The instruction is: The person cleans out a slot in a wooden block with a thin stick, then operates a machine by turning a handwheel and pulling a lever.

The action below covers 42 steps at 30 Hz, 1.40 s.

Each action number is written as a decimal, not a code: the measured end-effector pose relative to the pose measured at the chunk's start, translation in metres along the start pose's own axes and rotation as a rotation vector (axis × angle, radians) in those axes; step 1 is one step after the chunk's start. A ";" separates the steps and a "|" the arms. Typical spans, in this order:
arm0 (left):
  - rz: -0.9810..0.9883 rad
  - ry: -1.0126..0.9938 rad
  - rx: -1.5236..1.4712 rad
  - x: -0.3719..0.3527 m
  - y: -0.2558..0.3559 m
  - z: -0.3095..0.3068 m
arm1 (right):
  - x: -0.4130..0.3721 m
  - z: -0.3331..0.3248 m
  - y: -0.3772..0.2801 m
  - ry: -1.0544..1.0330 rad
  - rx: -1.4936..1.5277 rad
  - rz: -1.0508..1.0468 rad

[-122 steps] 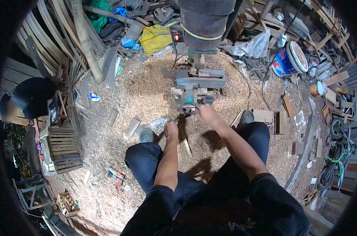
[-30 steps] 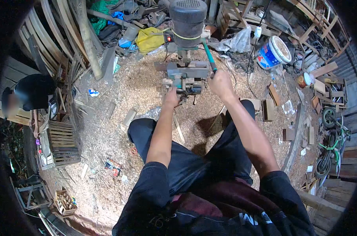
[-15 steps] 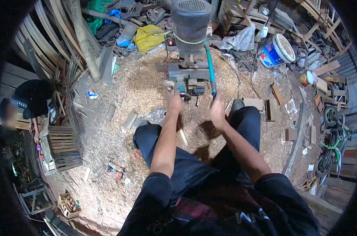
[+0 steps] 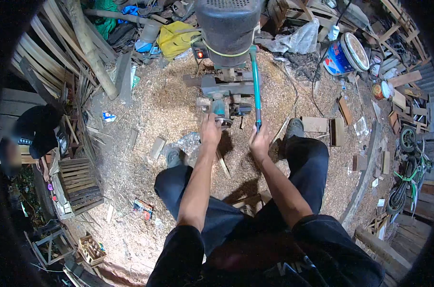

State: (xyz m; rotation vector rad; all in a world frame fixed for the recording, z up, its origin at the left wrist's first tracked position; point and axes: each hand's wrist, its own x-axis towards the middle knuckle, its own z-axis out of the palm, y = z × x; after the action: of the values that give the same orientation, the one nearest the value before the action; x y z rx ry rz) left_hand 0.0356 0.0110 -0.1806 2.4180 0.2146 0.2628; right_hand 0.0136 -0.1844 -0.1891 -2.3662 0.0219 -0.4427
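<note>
A bench machine with a dark motor housing (image 4: 228,31) stands in front of me, a lit red switch (image 4: 200,54) on its left side. My left hand (image 4: 210,130) is closed at the rim of its small handwheel (image 4: 223,122); the fingertips are partly hidden. From the machine's right side a long teal lever (image 4: 256,86) reaches toward me. My right hand (image 4: 260,142) is closed around the lever's dark lower end. Between the motor and my hands lie the machine's metal vise and table (image 4: 229,89), with small wooden pieces on them.
Wood shavings cover the floor (image 4: 131,191). Wood offcuts (image 4: 337,132) lie right, near a paint bucket (image 4: 344,57) and a motorbike (image 4: 403,184). A yellow sack (image 4: 176,39) lies behind. Another person (image 4: 40,126) sits left beside a slatted wooden crate (image 4: 80,182).
My right hand and the lever's lower end have come slightly closer to me. The left hand stays at the handwheel. My view has shifted a little, and my knees have spread apart.
</note>
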 end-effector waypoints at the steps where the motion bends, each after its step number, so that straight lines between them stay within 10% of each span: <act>1: 0.011 0.005 -0.003 0.000 -0.001 0.000 | 0.001 0.001 0.001 -0.142 0.074 0.177; 22: 0.104 -0.010 0.006 -0.011 -0.003 -0.004 | -0.006 0.045 0.037 0.012 0.093 0.044; 35: 0.147 -0.183 0.027 -0.015 0.017 -0.026 | 0.096 -0.188 -0.165 0.121 0.520 -0.277; 42: 0.004 -0.217 -0.044 -0.025 0.035 -0.056 | 0.213 -0.209 -0.215 0.375 0.655 -0.642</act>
State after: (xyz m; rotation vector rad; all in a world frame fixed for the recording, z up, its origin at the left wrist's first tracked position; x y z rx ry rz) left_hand 0.0003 0.0138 -0.1195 2.3815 0.1041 0.0054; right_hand 0.1235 -0.1913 0.1618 -1.5763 -0.6257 -1.0163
